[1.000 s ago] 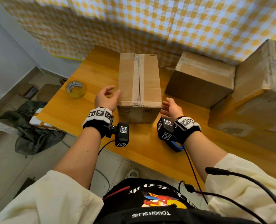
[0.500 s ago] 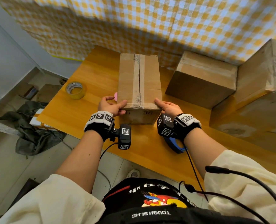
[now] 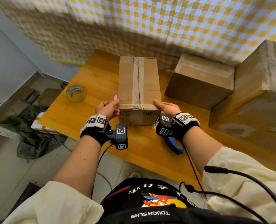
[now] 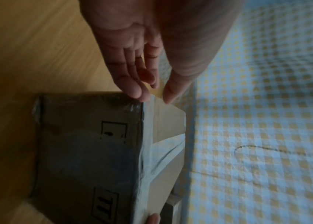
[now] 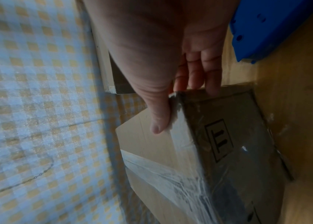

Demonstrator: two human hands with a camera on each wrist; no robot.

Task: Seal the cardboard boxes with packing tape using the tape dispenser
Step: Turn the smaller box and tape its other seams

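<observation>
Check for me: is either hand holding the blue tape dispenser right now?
No, the blue tape dispenser lies on the table while both hands grip the box.

tape dispenser [image 3: 172,143] — half hidden by wrist, wrist views blurred

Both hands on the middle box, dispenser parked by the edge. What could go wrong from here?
1. The blue tape dispenser lies near the table's front edge under the right hand; a wrist cable might snag it.
2. Both hands, the left hand included, grip only near corners of the box, so it may twist.
</observation>
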